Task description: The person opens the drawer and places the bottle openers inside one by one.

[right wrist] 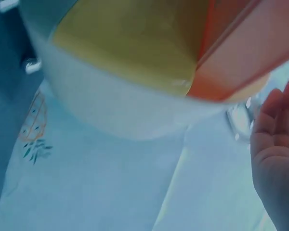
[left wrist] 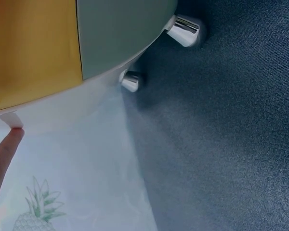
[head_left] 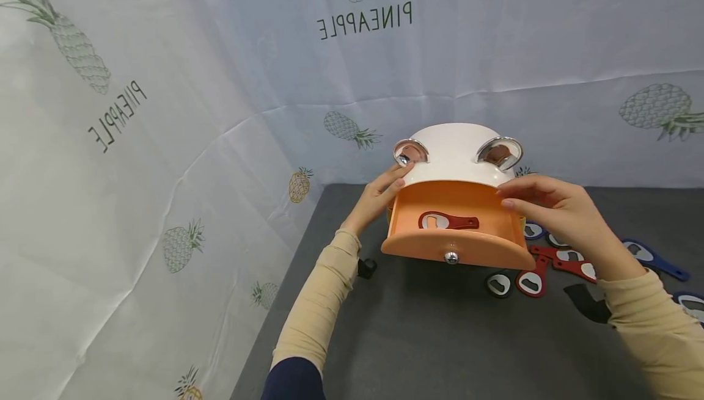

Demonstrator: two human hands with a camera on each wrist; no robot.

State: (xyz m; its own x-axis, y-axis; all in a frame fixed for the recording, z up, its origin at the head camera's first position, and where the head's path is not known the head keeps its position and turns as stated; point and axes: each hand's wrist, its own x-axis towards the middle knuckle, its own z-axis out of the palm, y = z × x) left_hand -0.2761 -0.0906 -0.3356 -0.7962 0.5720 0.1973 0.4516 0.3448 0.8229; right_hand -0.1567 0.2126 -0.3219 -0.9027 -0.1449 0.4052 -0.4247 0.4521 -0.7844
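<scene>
A white rounded cabinet (head_left: 456,137) with two shiny eye-like knobs on top stands on the table, its orange drawer (head_left: 456,248) pulled out. Inside that drawer lies a red bottle opener (head_left: 448,221). My left hand (head_left: 376,200) touches the cabinet's left side, and in the left wrist view a fingertip (left wrist: 14,134) meets the white shell. Beside the upper right edge is my right hand (head_left: 566,214), fingers fairly straight and nothing seen in it; whether it touches the shell is hard to tell. Yellow and grey-green panels (left wrist: 125,33) appear below the drawer.
Several red, blue and black bottle openers (head_left: 530,281) lie on the dark grey table (head_left: 440,333) right of the cabinet. Small black objects (head_left: 366,268) rest at both sides. A pineapple-print cloth (head_left: 247,52) hangs behind and along the left.
</scene>
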